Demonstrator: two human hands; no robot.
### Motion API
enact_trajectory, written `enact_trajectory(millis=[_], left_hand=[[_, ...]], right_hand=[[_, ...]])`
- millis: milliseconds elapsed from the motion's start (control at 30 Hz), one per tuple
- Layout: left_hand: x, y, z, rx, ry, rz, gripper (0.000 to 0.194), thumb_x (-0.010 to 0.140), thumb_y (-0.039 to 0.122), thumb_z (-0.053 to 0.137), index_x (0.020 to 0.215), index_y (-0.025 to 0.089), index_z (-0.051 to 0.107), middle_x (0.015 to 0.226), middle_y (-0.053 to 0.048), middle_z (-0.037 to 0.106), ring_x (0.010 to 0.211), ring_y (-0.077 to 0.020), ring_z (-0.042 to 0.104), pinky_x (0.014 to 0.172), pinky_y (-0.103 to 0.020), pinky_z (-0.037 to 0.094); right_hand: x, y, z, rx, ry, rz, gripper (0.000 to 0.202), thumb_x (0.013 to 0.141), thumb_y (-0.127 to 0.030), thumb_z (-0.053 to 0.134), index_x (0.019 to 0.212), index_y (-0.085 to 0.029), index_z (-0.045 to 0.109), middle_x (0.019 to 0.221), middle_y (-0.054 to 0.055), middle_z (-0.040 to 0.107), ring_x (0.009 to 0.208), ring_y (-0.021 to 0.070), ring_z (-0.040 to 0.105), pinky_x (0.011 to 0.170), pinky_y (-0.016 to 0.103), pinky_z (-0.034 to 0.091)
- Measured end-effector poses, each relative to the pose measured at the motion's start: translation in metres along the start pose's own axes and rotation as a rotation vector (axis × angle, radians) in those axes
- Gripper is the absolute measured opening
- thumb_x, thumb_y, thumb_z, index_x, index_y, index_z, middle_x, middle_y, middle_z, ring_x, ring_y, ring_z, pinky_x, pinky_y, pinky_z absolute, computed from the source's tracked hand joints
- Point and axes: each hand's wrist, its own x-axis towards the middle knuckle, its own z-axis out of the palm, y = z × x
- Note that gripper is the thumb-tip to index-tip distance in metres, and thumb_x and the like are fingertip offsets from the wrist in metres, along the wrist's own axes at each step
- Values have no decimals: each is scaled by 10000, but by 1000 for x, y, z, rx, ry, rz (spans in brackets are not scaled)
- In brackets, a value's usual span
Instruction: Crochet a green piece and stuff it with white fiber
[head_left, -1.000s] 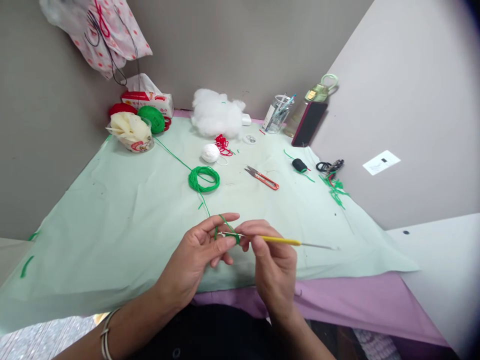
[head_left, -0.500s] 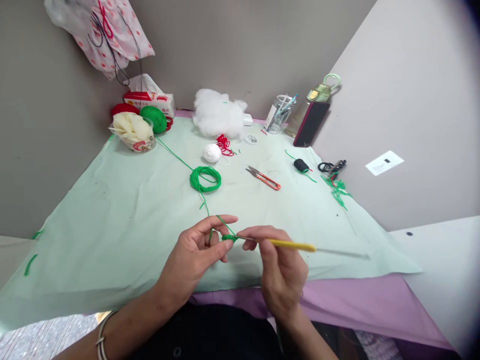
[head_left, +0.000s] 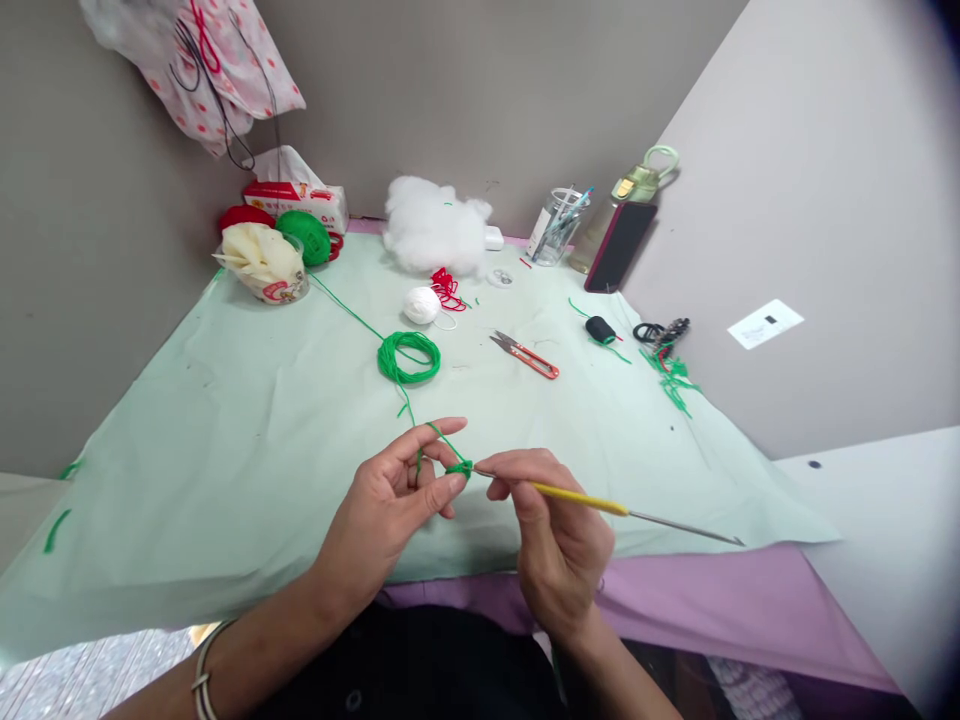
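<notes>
Between the thumb and fingers of my left hand [head_left: 394, 490] is pinched a small green crochet piece [head_left: 458, 469]. Green yarn runs over the raised left index finger and back to a loose green yarn coil [head_left: 409, 357] on the cloth. My right hand [head_left: 559, 535] is closed around a yellow-handled crochet hook [head_left: 581, 497], held like a pen. The hook's near tip meets the green piece at its right edge; its other metal end points out to the right and slightly down.
Orange-handled thread snips [head_left: 527, 356] lie beyond my hands. Farther back are a white yarn ball [head_left: 421, 305], red yarn [head_left: 448, 289], white stuffing [head_left: 435, 228], a glass of tools [head_left: 555, 230] and a phone [head_left: 620, 247] against a bottle. A plastic tub [head_left: 262, 265] stands at the back left.
The hook has tilted, its far end dropping lower on the right. My left index finger is raised slightly, and the green piece has turned a little at the hook's tip.
</notes>
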Motion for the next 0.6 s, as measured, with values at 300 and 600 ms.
enact_trajectory(millis=[300, 600], left_hand=[[2, 0, 5, -206, -32, -126, 520, 807, 333, 855, 1301, 255, 715, 834, 26, 614, 656, -82, 531, 639, -206, 463], [6, 8, -2, -389, -62, -197, 328, 813, 222, 833, 1139, 218, 800, 810, 60, 535, 495, -1, 219, 513, -144, 417]], right_hand=[[-9, 6, 7, -386, -78, -378, 338, 935, -23, 597, 1218, -176, 701, 1074, 127, 725, 954, 208, 693, 768, 329, 606], [-1, 6, 7, 326, 165, 212, 240, 1039, -173, 514, 1024, -241, 744, 902, 31, 727, 709, 132, 632, 664, 294, 555]])
